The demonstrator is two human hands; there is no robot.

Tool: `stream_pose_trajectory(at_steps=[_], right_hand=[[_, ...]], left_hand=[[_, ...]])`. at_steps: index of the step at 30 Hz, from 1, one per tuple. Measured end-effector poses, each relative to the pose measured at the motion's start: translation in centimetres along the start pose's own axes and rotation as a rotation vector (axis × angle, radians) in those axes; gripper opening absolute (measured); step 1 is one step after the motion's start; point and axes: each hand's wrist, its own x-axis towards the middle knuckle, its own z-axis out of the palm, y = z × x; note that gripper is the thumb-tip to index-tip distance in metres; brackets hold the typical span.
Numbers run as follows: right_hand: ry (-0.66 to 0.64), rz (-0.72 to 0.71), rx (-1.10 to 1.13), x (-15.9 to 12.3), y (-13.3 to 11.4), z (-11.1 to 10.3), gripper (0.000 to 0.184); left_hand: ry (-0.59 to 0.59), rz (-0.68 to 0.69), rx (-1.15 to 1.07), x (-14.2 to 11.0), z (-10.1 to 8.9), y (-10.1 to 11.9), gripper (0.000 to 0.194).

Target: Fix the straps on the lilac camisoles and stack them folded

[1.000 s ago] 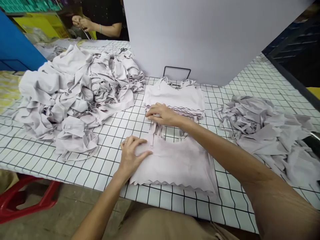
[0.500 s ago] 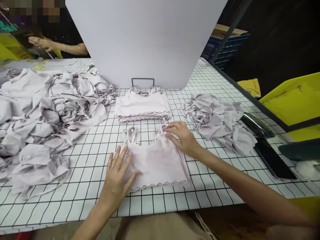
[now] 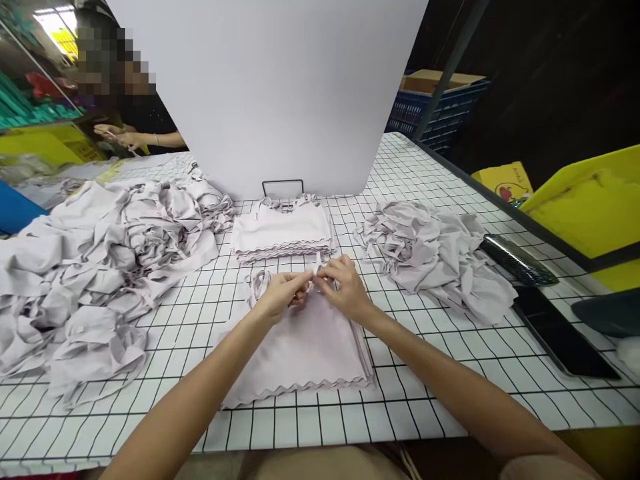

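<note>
A pale camisole top (image 3: 300, 353) with a wavy hem lies flat on the grid-patterned table in front of me, with other layers under its right edge. My left hand (image 3: 286, 295) pinches the top's right shoulder strap (image 3: 316, 269). Close against it, my right hand (image 3: 345, 283) grips the same strap between thumb and fingers. The strap is slightly raised between the fingertips. On the left side, the other strap (image 3: 259, 285) lies looped on the cloth. Just beyond sits a neat stack of matching tops (image 3: 283, 230).
A large heap of crumpled pale garments (image 3: 125, 247) covers the left side. A smaller pile (image 3: 435, 257) lies right, beside a black phone (image 3: 563, 333) and a dark glossy packet (image 3: 520, 259). A tall white board (image 3: 270, 93) stands behind. A person (image 3: 150, 127) works at far left.
My left hand has left the top's left side and moved up and right to the right strap, closing on it. My right hand stays there. The view has shifted slightly.
</note>
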Motion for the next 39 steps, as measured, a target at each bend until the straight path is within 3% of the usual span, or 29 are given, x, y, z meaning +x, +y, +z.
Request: stream_pose_trajectory(at_steps=[3, 8, 13, 17, 22, 25, 28, 34, 39], right_hand=[[0.028, -0.075, -0.013, -1.1, -0.6, -0.3, 0.020], [0.040, -0.156, -0.051, -2.3, -0.6, -0.3, 0.017], [0.020, -0.188, -0.093, -2.8, -0.5, -0.1, 0.021], [0.034, -0.210, -0.126, -3.0, -0.3, 0.2, 0.022], [0.086, -0.187, 0.022, -2.1, -0.6, -1.1, 0.011], [0.144, -0.149, 0.228, -0.6, -1.9, -2.7, 0.034], [0.152, -0.145, 0.339, 0.7, -3.4, -3.6, 0.031], [0.139, 0.053, 0.588, 0.6, -4.7, -2.6, 0.033], [0.089, 0.113, 0.734, 0.3, -4.9, -1.8, 0.027]], left_hand=[[-0.022, -0.035, -0.117, 0.7, 0.9, 0.2, 0.045], [0.074, 0.100, -0.237, 1.5, 1.1, 2.3, 0.043], [0.169, 0.229, -0.207, 1.7, 0.1, 5.7, 0.045], [0.198, 0.303, -0.121, 1.0, -0.1, 6.9, 0.041], [0.161, 0.468, 0.070, -0.8, 0.4, 6.0, 0.030], [0.156, 0.597, 0.257, -2.1, 1.0, 4.8, 0.020], [0.198, 0.801, 0.522, -3.1, 1.5, 3.6, 0.011], [0.301, 1.093, 0.782, -3.6, 1.0, 2.4, 0.022], [0.314, 1.124, 0.925, -3.8, 0.4, 1.8, 0.029]])
